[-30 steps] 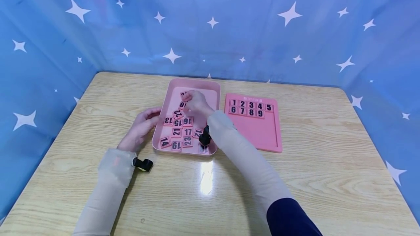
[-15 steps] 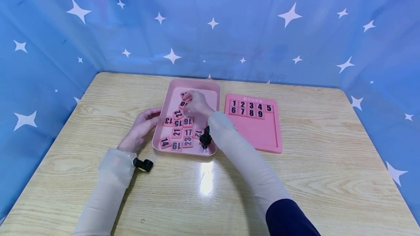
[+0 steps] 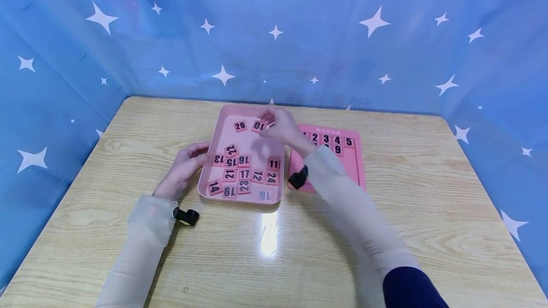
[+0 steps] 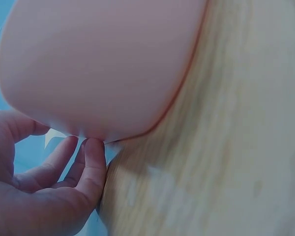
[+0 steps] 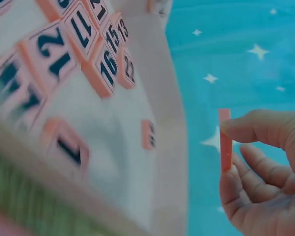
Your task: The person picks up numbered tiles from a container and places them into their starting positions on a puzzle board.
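My right hand point(image 3: 282, 126) pinches a pink number tile marked 10 point(image 3: 259, 126) between thumb and finger, over the far part of a pink tray point(image 3: 217, 132). In the right wrist view this tile point(image 5: 226, 142) stands edge-on, apart from the tray. My left hand point(image 3: 181, 168) rests its fingertips against the outside of the tray's left wall, as the left wrist view shows at the tray wall point(image 4: 96, 88). Inside the tray lie several loose tiles, among them tile 20 point(image 3: 240, 126), tile 22 point(image 3: 231, 150) and tile 11 point(image 3: 273, 164).
Right of the tray lies a pink board point(image 3: 358, 170) with two rows of number tiles at its top, partly covered by my right forearm. Both stand on a wooden table point(image 3: 428, 194). A blue curtain point(image 3: 325, 56) with white stars hangs behind.
My right hand has lifted tile 10 and moved right with it toward the board, uncovering tiles 20, 11 and 24. My left hand has stayed at the tray's wall.
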The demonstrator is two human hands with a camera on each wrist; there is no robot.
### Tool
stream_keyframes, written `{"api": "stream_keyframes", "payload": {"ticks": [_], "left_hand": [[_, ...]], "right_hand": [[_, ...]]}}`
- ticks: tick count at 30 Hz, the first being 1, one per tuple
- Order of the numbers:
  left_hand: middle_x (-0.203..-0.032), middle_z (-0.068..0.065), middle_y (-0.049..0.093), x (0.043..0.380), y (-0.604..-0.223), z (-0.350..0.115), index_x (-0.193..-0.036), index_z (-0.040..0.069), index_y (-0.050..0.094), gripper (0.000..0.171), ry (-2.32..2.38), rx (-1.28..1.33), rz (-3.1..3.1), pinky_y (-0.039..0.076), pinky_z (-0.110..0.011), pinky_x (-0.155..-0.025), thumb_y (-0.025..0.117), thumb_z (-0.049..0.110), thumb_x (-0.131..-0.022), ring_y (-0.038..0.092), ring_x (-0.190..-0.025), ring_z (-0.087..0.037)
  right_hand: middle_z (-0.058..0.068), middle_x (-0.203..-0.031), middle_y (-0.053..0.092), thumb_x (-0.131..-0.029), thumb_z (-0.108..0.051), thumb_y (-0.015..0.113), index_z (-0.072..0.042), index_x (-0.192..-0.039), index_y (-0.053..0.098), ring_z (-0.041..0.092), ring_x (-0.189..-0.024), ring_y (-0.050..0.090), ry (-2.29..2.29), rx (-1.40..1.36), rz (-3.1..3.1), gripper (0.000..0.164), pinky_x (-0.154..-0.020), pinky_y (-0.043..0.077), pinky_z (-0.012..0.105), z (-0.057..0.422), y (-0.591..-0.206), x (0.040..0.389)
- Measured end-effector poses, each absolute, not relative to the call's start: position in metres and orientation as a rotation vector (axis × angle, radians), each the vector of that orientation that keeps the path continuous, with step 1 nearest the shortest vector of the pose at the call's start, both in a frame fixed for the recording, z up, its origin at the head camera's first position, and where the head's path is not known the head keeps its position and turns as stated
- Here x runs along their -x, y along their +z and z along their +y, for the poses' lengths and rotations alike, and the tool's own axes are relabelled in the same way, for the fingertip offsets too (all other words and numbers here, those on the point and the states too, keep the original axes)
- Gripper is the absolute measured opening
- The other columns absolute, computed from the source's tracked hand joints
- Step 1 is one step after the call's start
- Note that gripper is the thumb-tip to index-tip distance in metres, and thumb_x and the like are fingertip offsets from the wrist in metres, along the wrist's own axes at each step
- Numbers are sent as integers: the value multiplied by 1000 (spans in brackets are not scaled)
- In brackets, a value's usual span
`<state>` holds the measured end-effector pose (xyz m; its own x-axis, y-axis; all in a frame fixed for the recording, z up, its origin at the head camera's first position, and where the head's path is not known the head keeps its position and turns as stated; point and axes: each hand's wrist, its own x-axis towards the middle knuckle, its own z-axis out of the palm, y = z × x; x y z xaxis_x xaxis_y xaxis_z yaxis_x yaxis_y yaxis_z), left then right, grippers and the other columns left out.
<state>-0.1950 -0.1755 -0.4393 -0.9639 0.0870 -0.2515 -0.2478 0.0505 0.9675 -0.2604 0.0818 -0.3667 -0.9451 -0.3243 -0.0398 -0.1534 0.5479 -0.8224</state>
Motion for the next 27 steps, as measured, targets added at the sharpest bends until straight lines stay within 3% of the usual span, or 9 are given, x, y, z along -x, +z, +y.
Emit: {"api": "stream_keyframes", "payload": {"ticks": [6, 14, 27], "left_hand": [[-128, -19, 46, 194, -439, -175, -136, -7, 39, 54, 1971, 163, 2111, 42, -19, -91, 55, 1, -85, 48, -103, -11], [-126, -15, 47, 195, -439, -174, -137, -5, 40, 53, 1971, 184, 2102, 41, -21, -93, 55, 2, -86, 48, -103, -11], [-128, -17, 46, 193, -437, -173, -138, -5, 39, 54, 1974, 182, 2102, 41, -17, -90, 55, 2, -87, 49, -102, -9]], "right_hand": [[12, -111, 58, -76, 4, 70, 0, -116, 55, 25, -102, 53, -1367, 404, 2588, 44, -91, 47, 34, 134, -359, 235], [18, -107, 58, -75, 7, 69, 3, -112, 55, 30, -97, 54, -1321, 378, 2687, 40, -86, 47, 41, 197, -372, 204], [23, -102, 59, -74, 5, 70, 8, -107, 56, 34, -92, 57, -1159, 217, 2763, 36, -84, 49, 44, 247, -398, 174]]}}
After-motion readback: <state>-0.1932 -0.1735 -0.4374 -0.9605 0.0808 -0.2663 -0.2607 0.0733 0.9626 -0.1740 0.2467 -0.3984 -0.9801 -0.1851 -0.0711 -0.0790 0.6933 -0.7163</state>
